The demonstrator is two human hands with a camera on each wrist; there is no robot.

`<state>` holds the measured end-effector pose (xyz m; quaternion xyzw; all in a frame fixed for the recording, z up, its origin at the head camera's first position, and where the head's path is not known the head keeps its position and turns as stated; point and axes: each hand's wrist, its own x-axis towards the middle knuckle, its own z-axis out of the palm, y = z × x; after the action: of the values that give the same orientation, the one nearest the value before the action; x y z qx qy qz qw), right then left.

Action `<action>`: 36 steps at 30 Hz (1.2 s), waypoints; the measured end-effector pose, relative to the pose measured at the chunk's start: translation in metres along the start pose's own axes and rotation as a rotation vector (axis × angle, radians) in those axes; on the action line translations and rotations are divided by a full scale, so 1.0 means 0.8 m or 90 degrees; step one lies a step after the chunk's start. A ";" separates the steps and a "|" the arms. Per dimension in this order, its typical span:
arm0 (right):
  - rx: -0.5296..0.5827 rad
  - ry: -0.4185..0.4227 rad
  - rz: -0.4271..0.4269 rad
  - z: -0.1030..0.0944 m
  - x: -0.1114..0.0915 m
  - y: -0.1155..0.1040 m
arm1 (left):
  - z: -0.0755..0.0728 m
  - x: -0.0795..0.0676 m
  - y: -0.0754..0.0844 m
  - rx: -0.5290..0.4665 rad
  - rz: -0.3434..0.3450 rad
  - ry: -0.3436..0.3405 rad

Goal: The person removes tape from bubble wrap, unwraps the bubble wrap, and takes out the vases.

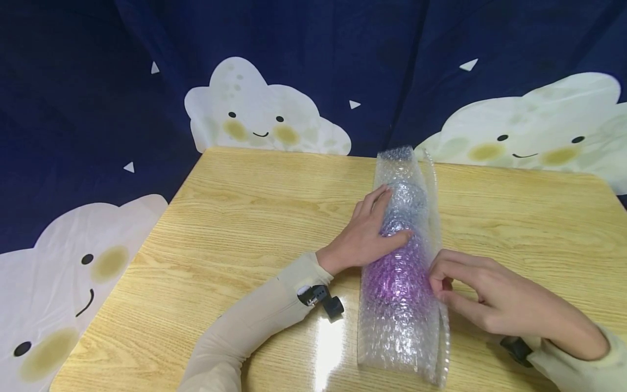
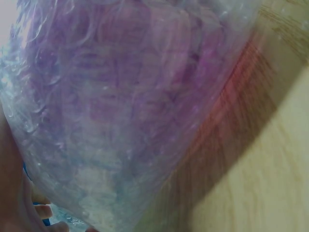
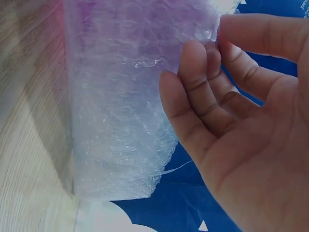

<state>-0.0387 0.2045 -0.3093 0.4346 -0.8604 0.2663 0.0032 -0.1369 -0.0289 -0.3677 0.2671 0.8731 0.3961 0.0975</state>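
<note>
A long bundle of clear bubble wrap lies lengthwise on the table, with something purple showing through its middle and a bluish tint farther up. What is inside cannot be made out. My left hand rests on the bundle's left side, thumb spread across the top and fingers pointing away. At the right side, my right hand pinches the loose edge of the wrap between thumb and fingertips. The right wrist view shows the bubble wrap beside those bent fingers. Close up, the purple-tinted wrap fills the left wrist view.
The wooden table extends on both sides of the bundle. Behind it hangs a dark blue curtain with smiling clouds. A small black camera is strapped at the left wrist, and another black device sits by the right wrist.
</note>
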 end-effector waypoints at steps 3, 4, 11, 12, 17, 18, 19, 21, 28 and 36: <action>0.007 -0.004 0.004 -0.001 -0.001 0.001 | 0.000 0.000 0.000 0.001 0.001 0.000; 0.012 -0.004 0.002 -0.001 -0.002 0.002 | 0.000 0.000 0.000 0.001 0.001 0.000; 0.010 -0.010 -0.011 0.000 -0.006 0.007 | 0.000 0.000 0.000 -0.004 0.004 0.000; 0.010 -0.012 -0.011 0.000 -0.006 0.008 | 0.000 0.000 -0.001 -0.005 0.005 0.000; 0.013 -0.031 0.001 -0.001 -0.008 0.009 | 0.000 0.000 0.000 -0.002 0.005 0.000; 0.013 -0.035 0.004 -0.001 -0.008 0.009 | 0.000 -0.001 0.000 -0.001 0.006 0.000; 0.013 -0.038 0.005 -0.001 -0.008 0.010 | 0.000 -0.001 0.000 0.000 0.006 0.000; 0.015 -0.042 0.005 -0.001 -0.009 0.011 | 0.000 -0.001 0.000 0.000 0.007 0.000; 0.020 -0.059 0.006 -0.003 -0.013 0.017 | 0.000 0.000 0.000 0.005 0.007 -0.002; 0.028 -0.085 0.003 -0.003 -0.016 0.025 | 0.000 -0.001 0.000 0.004 0.007 -0.002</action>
<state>-0.0462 0.2244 -0.3191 0.4492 -0.8536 0.2558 -0.0645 -0.1367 -0.0293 -0.3675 0.2732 0.8726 0.3934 0.0961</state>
